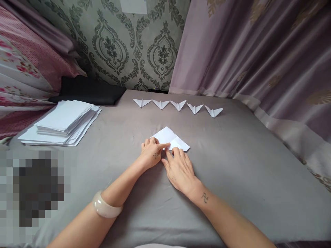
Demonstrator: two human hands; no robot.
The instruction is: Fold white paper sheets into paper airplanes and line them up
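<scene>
Centrally, well within the edges of a grey cloth (232,172): one folded white sheet (167,133), left hand (150,154) atop, forefinger straight, pinch indeterminable, right hand (181,168) at its near side, thumb apart; five folded paper pieces (178,106) near the far edge; paper stack (64,119), left edge; patterned wallpaper (137,51) behind.

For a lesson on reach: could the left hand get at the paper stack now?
Probably yes: only grey cloth shows between the left hand and the paper stack, though the hand must likely leave the folded sheet.
</scene>
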